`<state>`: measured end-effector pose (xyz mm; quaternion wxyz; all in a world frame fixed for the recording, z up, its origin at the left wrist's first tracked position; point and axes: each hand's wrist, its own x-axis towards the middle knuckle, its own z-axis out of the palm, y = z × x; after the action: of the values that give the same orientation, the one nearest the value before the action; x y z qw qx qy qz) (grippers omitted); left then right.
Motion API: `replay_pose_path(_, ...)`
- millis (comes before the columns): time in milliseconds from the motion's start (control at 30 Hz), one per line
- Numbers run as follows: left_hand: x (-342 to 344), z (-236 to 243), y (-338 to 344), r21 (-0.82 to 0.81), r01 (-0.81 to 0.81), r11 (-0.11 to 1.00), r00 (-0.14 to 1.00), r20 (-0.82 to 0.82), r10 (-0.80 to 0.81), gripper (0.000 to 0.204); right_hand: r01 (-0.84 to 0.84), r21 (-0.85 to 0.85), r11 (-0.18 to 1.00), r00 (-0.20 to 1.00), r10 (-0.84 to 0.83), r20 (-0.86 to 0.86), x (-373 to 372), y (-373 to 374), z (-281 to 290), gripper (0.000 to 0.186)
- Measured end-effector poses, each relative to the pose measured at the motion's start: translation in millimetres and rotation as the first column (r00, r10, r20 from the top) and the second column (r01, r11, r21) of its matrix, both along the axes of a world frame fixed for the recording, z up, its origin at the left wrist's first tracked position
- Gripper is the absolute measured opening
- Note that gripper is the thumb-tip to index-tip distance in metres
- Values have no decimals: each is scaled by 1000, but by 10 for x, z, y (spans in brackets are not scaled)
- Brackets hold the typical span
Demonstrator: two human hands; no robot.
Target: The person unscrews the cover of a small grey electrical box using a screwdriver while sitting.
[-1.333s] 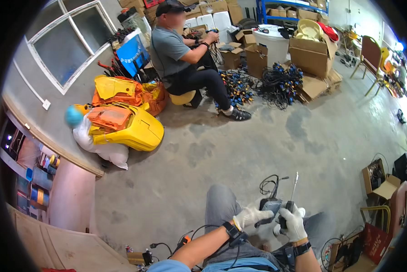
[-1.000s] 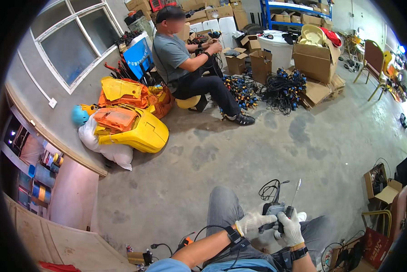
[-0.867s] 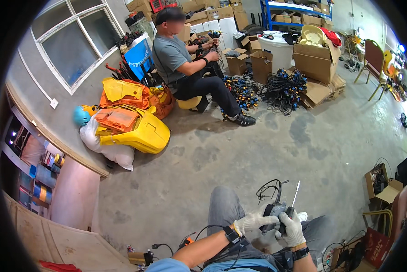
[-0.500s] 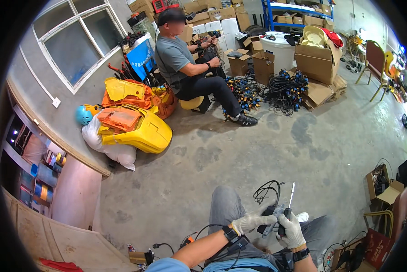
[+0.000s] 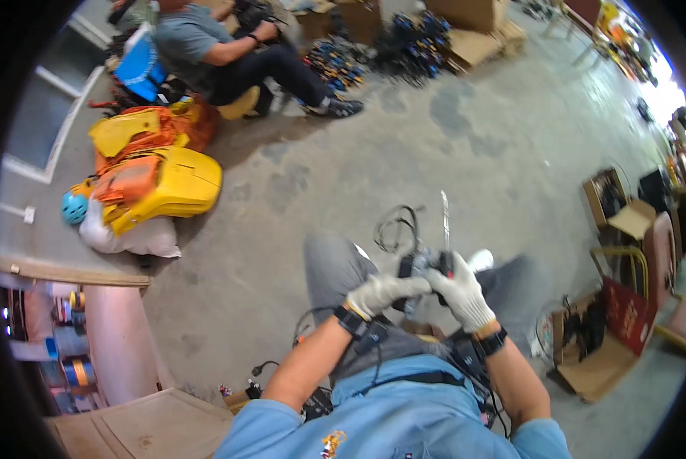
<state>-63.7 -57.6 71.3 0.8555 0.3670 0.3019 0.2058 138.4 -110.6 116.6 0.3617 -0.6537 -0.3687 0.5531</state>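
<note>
Both my hands wear whitish knit gloves and meet over my lap. My left hand (image 5: 386,294) is closed on a small black and grey device (image 5: 419,269) with a black cable (image 5: 390,232) looped at its far end. A screwdriver (image 5: 445,219) is gripped in my right hand (image 5: 463,295), its bare metal shaft pointing up and away from me and its dark, red-marked handle partly hidden by the fingers. My right fingers also touch the device's near side. Which part of the device they press cannot be made out.
At the far left a co-worker (image 5: 209,50) sits handling dark cables. Piled cables (image 5: 416,46) lie beyond, with yellow and orange plastic shells (image 5: 181,180) at left. On the right stand an open carton (image 5: 614,200), a chair (image 5: 659,252) and a box of black parts (image 5: 584,336).
My view has tilted downward, so hands and floor things sit differently in the picture and more of my blue shirt shows. Both hands still hold the device and screwdriver.
</note>
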Motion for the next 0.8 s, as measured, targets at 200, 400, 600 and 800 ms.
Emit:
replay_pose_path(200, 5, -166, 22, 117, 82, 990, 994, -83, -73, 90, -7, -99, 995, 997, 15, 79, 135, -26, -86, 41)
replay_pose_path(400, 1, -200, -17, 86, 82, 993, 992, -103, -74, 97, -102, 38, 994, 977, 93, 191, 168, -62, -95, 33)
replay_pose_path(600, 7, -289, -3, 122, 51, 991, 999, -6, -50, 94, -211, 275, 938, 950, 131, 283, 141, -31, -204, 36)
replay_pose_path(800, -13, -185, 26, 52, 138, 989, 988, -75, -134, 86, -258, 278, 925, 920, 148, 363, 142, -10, -174, 35)
